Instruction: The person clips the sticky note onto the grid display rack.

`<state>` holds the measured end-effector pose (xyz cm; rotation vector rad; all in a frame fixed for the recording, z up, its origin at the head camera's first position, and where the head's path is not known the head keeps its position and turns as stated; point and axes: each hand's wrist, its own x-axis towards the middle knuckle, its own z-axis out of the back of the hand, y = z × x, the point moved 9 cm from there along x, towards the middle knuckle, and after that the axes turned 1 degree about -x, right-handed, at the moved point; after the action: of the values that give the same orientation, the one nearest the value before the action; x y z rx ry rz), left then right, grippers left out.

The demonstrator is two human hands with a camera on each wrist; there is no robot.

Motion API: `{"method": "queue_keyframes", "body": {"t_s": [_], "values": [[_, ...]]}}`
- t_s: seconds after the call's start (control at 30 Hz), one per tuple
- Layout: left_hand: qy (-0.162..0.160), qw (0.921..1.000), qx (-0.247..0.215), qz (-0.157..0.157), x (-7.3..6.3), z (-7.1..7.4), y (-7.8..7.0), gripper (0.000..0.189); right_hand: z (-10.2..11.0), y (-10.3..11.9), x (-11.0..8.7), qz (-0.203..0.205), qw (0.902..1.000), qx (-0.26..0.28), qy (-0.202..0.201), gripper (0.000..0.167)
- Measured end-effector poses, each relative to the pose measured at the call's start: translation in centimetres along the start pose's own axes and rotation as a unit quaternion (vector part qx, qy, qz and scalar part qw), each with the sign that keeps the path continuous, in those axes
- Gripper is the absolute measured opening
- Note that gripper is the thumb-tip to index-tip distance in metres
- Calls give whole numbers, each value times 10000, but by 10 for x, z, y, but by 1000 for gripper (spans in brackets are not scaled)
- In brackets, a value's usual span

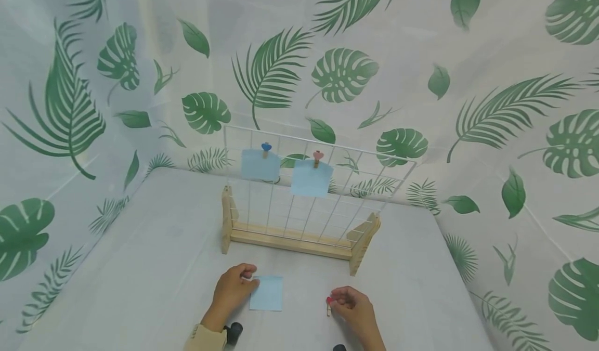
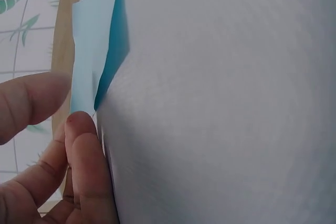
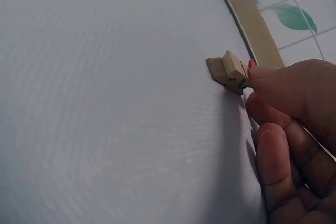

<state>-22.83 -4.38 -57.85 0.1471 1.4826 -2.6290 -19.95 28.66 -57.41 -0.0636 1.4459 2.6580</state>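
Observation:
A square of light blue paper [image 1: 266, 293] lies on the white table in front of the wire grid rack. My left hand [image 1: 235, 287] is at its left edge, fingers loosely bent. In the left wrist view a fingertip [image 2: 80, 124] meets the corner of the blue paper [image 2: 92, 51], and another digit stands apart from it. To the right, my right hand [image 1: 354, 309] pinches a small wooden clothespin [image 1: 328, 308] with a red decoration. Its wooden end [image 3: 224, 71] points away from the fingers, low over the tabletop, in the right wrist view.
Behind the hands stands a white wire grid [image 1: 323, 184] on a wooden base [image 1: 290, 241]. Two blue papers hang on it, one under a blue-topped clothespin [image 1: 265, 149], one under a pink-topped clothespin [image 1: 317, 158]. Leaf-patterned sheeting [image 1: 402, 101] surrounds the table [image 1: 164, 236].

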Motion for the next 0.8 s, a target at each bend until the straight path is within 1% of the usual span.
{"method": "queue_keyframes", "body": {"t_s": [0.23,0.37,0.43,0.5,0.57,0.67,0.73,0.8], "values": [[-139,9996,142,-194,0,2,-4,16,3,-1,-4,51,9993,-323,-203,22],[-176,9993,229,-252,0,2,-6,12,4,-2,-4,170,9976,-593,-303,17],[-196,9990,275,-287,0,2,-7,10,4,-2,-3,228,9972,-635,-308,15],[-202,9990,285,-276,-1,2,-7,8,3,-4,-3,237,9974,-596,-318,14],[-207,9988,303,-331,-1,3,-8,6,3,-4,-3,280,9976,-545,-312,15],[-224,9986,310,-372,-2,4,-9,5,3,-5,-2,276,9987,-327,-271,16],[-226,9983,341,-421,-2,5,-10,5,3,-5,-1,281,9993,-174,-184,16],[-199,9984,334,-401,-3,5,-10,4,2,-6,0,252,9997,5,-37,16]]}}
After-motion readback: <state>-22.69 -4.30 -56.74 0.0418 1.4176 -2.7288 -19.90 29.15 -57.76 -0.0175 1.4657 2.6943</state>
